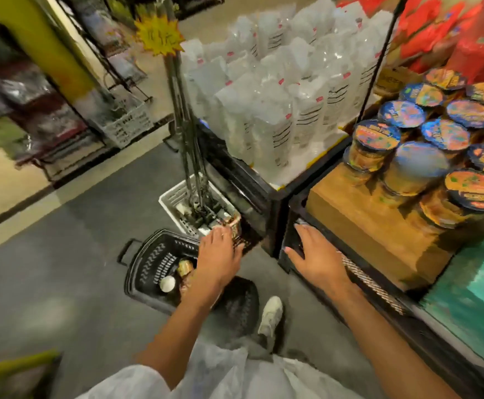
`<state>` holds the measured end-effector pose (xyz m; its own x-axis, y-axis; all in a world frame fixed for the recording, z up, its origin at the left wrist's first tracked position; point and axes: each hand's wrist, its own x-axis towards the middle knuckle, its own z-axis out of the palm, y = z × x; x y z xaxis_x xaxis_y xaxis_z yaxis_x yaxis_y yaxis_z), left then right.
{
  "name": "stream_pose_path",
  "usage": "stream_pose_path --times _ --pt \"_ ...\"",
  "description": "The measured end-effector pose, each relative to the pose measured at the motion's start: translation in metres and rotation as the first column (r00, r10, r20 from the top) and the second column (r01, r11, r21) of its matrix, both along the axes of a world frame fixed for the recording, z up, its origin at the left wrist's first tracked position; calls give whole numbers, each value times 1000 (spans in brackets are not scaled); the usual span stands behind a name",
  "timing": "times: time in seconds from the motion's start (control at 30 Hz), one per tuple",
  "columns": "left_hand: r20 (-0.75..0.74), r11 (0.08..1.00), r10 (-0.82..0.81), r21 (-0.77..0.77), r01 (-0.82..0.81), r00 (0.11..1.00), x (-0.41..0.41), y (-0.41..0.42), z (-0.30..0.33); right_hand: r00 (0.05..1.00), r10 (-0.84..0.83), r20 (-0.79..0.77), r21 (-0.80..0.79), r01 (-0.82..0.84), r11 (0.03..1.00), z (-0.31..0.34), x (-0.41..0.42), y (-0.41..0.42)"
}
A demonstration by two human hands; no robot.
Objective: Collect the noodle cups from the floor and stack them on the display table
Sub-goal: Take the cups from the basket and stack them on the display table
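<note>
My left hand (219, 251) grips a noodle cup (235, 224) from above, held over the black basket (148, 263) on the floor. More cups (184, 267) lie inside that basket, one showing a pale base (167, 283). My right hand (317, 254) rests with straight fingers on the dark edge of the display table (289, 243). Several noodle cups (413, 165) with blue and orange lids stand stacked on a wooden block (358, 223) on the table at the right.
A white crate (174, 200) with metal poles stands beside the basket. White bagged goods (278, 90) fill the neighbouring stand. Teal boxes (476, 289) sit at the right edge, red packs (465, 33) behind. My shoe (271, 315) is near the basket. Shelves line the left aisle.
</note>
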<state>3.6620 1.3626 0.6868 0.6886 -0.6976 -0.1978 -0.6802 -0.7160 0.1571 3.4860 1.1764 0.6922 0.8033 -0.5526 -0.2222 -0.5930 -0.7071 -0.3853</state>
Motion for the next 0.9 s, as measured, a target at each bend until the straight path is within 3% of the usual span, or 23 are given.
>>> stream_pose_path --times 0.37,0.67,0.9 --pt "-110 911 412 17 -412 905 27 175 -26 930 336 -152 108 -322 941 -37 96 128" --pt "-275 842 538 126 -525 797 100 259 -99 867 381 -320 241 -314 918 -78 197 188" --pt "-421 813 578 229 -535 699 149 281 -176 813 406 -417 325 -284 902 -143 280 214"
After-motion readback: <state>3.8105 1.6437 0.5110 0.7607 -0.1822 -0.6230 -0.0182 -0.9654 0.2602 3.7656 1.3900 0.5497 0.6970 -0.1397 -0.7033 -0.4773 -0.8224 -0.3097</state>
